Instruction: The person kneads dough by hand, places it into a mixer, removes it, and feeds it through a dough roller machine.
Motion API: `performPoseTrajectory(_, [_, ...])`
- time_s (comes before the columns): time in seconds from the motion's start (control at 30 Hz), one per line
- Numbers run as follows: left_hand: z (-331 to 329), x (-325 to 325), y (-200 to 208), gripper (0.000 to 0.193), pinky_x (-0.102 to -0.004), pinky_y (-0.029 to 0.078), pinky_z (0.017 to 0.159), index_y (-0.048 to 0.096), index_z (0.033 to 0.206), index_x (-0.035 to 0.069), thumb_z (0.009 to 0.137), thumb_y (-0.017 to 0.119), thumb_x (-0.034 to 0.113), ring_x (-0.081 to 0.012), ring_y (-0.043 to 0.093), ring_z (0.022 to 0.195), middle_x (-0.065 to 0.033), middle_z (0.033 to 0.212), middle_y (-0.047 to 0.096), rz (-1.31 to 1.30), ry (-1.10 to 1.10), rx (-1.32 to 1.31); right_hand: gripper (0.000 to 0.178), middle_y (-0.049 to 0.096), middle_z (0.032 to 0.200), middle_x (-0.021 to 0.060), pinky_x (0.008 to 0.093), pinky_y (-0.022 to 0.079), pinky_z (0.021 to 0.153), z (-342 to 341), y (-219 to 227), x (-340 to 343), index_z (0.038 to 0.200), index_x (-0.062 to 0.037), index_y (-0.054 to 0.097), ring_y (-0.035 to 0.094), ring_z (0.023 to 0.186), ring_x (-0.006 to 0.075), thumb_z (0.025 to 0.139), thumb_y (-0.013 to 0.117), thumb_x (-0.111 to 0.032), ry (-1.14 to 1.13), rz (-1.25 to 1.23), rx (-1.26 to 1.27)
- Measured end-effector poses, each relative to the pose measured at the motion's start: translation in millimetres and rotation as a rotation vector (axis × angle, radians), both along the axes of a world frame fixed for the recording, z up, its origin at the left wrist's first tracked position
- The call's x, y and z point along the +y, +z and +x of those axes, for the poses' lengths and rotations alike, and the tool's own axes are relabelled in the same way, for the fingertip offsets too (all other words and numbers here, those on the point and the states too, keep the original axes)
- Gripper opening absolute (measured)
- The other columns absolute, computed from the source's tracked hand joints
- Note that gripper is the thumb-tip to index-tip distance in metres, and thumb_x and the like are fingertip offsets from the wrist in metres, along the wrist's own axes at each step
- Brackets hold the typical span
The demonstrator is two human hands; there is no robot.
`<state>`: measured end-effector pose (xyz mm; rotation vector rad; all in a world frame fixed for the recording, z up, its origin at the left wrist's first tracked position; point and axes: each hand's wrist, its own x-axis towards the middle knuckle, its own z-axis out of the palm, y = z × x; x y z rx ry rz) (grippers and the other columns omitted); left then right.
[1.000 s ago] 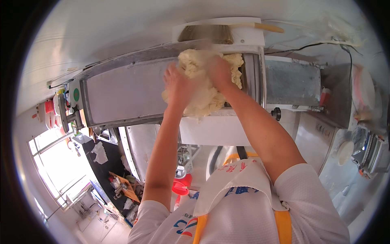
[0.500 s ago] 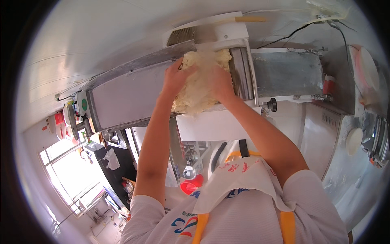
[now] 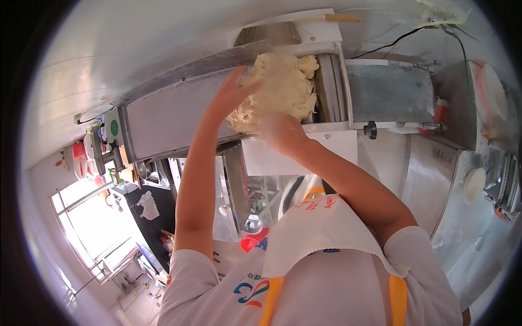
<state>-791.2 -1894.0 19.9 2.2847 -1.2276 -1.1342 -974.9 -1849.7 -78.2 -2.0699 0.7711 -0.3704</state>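
Note:
A large, rough lump of pale yellow dough (image 3: 280,87) lies on the machine's belt, against the steel rollers (image 3: 331,87). At its left side is my left hand (image 3: 231,96), fingers spread, with the fingertips beside or just over the dough; whether they touch it I cannot tell. My right hand (image 3: 283,135) is at the dough's near edge, palm side hidden. Blur covers its fingers, so I cannot see whether they grip any dough. A hazy smear also veils the dough's middle.
The pale belt (image 3: 168,119) runs left between raised metal sides. Right of the rollers lies a grey metal tray (image 3: 389,92), with a black knob (image 3: 370,130) at its near corner. A brush (image 3: 266,35) rests on the ledge behind the dough. A red basin (image 3: 253,240) is below.
My left hand has come off the dough's left side and spread its fingers. My right hand has shifted from the dough's right side to its near edge. More of the dough shows.

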Motion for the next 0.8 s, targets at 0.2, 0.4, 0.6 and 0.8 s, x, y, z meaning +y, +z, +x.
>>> performPoseTrajectory(0.2, [13.9, 57.5, -6.4, 0.069, -0.0338, 0.053, 0.089, 0.065, 0.133, 0.001, 0.084, 0.083, 0.045, -0.0179, 0.068, 0.101, -0.0082, 0.114, 0.073, 0.139, -0.004, 0.152, 0.007, 0.072, 0.078, 0.0144, 0.0477, 0.057, 0.075, -12.6, 14.8, -9.6, 0.083, -0.0091, 0.074, 0.072, 0.081, 0.0351, 0.082, 0.068, -0.012, -0.064, -0.057, 0.054])
performPoseTrajectory(0.4, [-3.8, 35.1, -29.1, 0.05, -0.0319, 0.054, 0.081, 0.071, 0.118, -0.002, 0.082, 0.087, 0.03, -0.0154, 0.069, 0.09, -0.0081, 0.099, 0.074, 0.082, 0.074, 0.209, 0.015, 0.072, 0.083, 0.0163, 0.0464, 0.057, 0.078, -45.1, 5.6, -26.1, 0.09, -0.0083, 0.078, 0.07, 0.083, 0.0379, 0.086, 0.064, -0.014, -0.149, 0.008, 0.176])
performPoseTrajectory(0.6, [-34.1, 34.2, -67.3, 0.051, -0.0314, 0.056, 0.075, 0.066, 0.113, -0.004, 0.077, 0.092, 0.021, -0.0144, 0.069, 0.085, -0.01, 0.098, 0.073, -0.009, 0.184, 0.143, 0.014, 0.073, 0.087, 0.0169, 0.0456, 0.056, 0.08, -56.9, 0.9, -29.2, 0.091, -0.0073, 0.078, 0.07, 0.086, 0.0366, 0.087, 0.066, -0.011, -0.201, 0.07, 0.205])
performPoseTrajectory(0.8, [-48.4, 33.6, -65.9, 0.053, -0.0298, 0.054, 0.062, 0.059, 0.114, -0.004, 0.079, 0.09, 0.02, -0.0144, 0.067, 0.08, -0.0101, 0.095, 0.07, -0.011, 0.222, 0.041, 0.011, 0.07, 0.082, 0.0155, 0.0442, 0.053, 0.071, -77.1, 22.9, -22.9, 0.088, -0.0042, 0.07, 0.068, 0.077, 0.0347, 0.088, 0.071, -0.015, -0.286, 0.052, 0.127])
